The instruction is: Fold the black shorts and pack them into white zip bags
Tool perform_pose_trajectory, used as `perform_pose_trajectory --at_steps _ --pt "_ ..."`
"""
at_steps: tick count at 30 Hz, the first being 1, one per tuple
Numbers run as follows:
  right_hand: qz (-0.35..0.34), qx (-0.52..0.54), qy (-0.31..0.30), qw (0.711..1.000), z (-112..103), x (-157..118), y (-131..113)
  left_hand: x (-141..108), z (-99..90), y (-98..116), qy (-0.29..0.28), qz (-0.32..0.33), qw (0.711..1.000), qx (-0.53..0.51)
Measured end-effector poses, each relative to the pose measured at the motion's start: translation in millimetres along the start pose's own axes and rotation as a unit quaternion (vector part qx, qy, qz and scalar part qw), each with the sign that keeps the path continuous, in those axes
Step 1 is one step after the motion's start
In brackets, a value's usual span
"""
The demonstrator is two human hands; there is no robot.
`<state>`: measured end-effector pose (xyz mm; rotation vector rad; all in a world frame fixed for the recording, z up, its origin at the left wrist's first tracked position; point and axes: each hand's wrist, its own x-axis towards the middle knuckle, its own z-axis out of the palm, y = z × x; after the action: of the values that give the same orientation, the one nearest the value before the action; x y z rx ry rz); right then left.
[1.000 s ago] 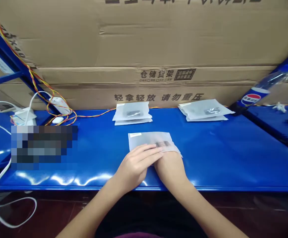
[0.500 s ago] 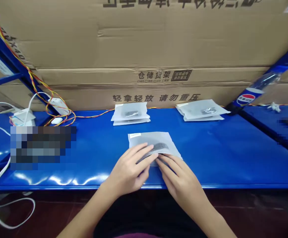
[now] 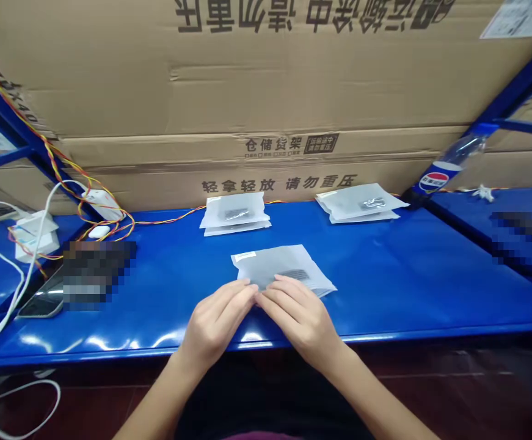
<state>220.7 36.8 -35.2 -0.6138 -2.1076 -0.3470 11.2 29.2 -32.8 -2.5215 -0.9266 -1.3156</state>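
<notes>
as we look down at the blue steel tabletop (image 3: 407, 275), our left hand (image 3: 215, 324) and right hand (image 3: 300, 321) sit side by side near its front edge, the fingers (image 3: 284, 286) of both curved inward, their tips almost meeting. those fingers lie at the near edge of a translucent white plastic bag (image 3: 284, 263), and we cannot tell whether they pinch it or only rest on it. the bag lies flat near the middle of the tabletop, with a dark item (image 3: 295, 275) showing through it and a small white label (image 3: 245, 256) at its far left corner.

farther back, well apart from our hands, two stacks of similar bags (image 3: 233, 214) (image 3: 360, 203) lie against cardboard cartons (image 3: 266, 79) printed with chinese characters. to the left are a white power strip (image 3: 101, 205), red and yellow wires (image 3: 64, 165), a white cable (image 3: 18, 293) and a phone (image 3: 41, 302) partly hidden by a blurred patch. at the right, a pepsi-labelled plastic bottle (image 3: 440, 174) leans tilted.
</notes>
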Motion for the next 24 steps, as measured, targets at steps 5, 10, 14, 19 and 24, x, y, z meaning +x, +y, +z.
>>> perform_pose_trajectory --at_steps 5,10,14,19,24 --pt "0.016 -0.003 -0.022 1.0 -3 8 1 -1 -5.3 1 -0.011 0.013 1.0 0.009" --pt "0.028 0.002 -0.021 0.999 -4 11 -7 -5 0.3 5 0.008 -0.005 1.0 0.023" --pt "0.023 -0.023 -0.02 0.999 -9 1 5 -5 -3.9 5 0.003 -0.022 1.0 0.016" --pt "0.078 -0.051 -0.032 0.995 -31 -30 37 -5 -19.4 0 0.03 -0.052 0.998 0.026" --pt "0.13 -0.113 -0.036 0.984 -47 -37 49 -8 -27.2 -6 0.03 -0.055 0.998 0.03"
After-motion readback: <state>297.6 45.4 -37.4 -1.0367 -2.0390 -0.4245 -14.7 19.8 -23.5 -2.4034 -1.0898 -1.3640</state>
